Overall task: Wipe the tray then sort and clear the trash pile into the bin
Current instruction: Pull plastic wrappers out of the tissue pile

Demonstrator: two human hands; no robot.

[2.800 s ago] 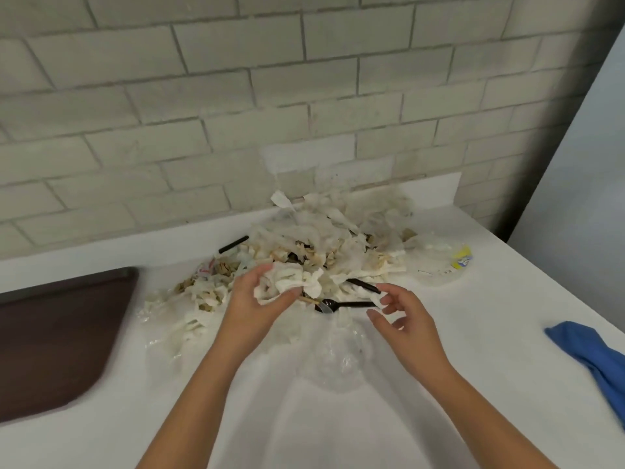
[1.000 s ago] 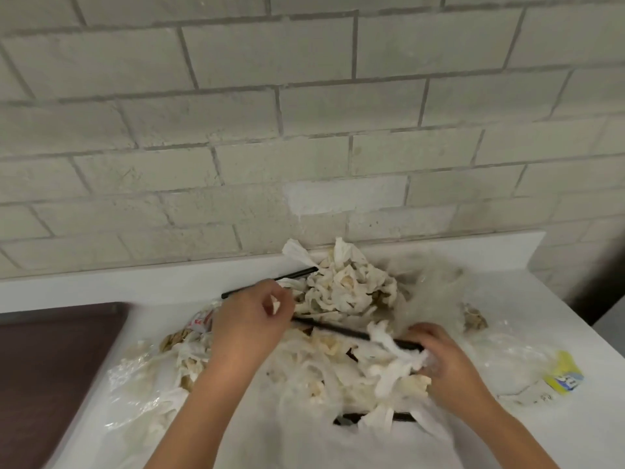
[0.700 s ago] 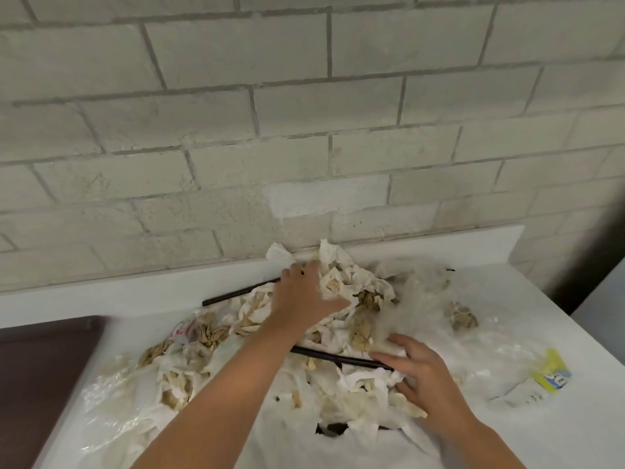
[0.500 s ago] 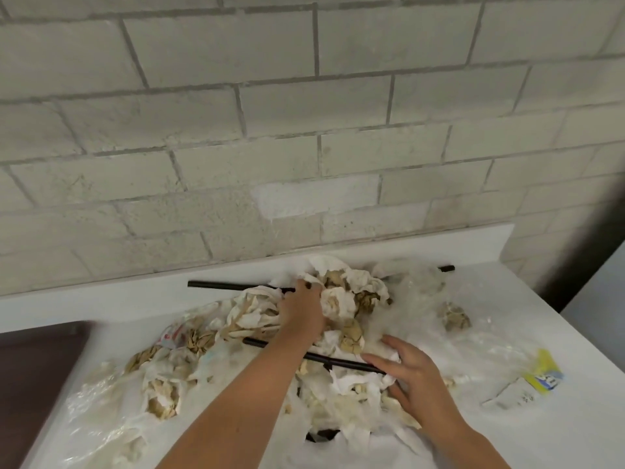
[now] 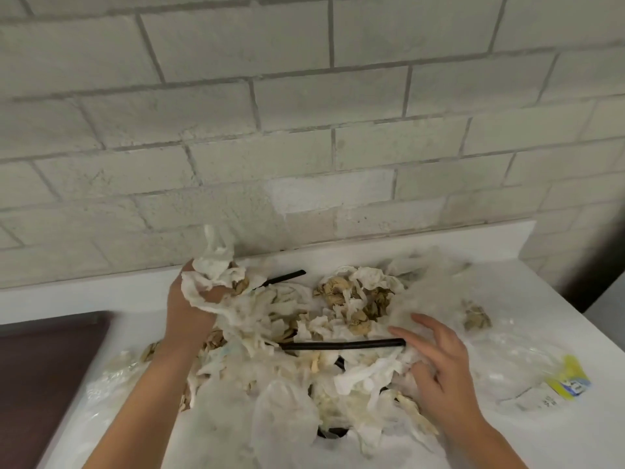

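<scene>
Head view: a pale brick wall (image 5: 304,96) fills the upper half of the frame, and a white counter (image 5: 135,296) runs across the lower half. The trash pile (image 5: 304,319) sprawls over the middle of that counter. It is crumpled white and brown-stained napkins mixed with clear plastic film, none of it cleared yet, and no bin shows anywhere. The dark brown tray (image 5: 44,377) lies at the lower left edge, just beside the pile's fringe. The part in view carries no litter, so the wiping looks done and sorting seems the step in hand.

The left hand (image 5: 189,309), left of centre, has its fingers curled tight round a wad of paper napkins (image 5: 216,275) raised at the heap's upper left, probably to gather paper apart from plastic. The right hand (image 5: 439,370), lower right of centre, lies on the pile with fingers spread and fairly straight. It holds nothing and is likely pinning loose scraps.

A clear plastic wrapper (image 5: 568,377) with a yellow label sits at the right edge. A black straw (image 5: 341,345) lies across the pile's centre, its right end by the right hand's forefinger. A second straw (image 5: 284,277) pokes out near the wad.
</scene>
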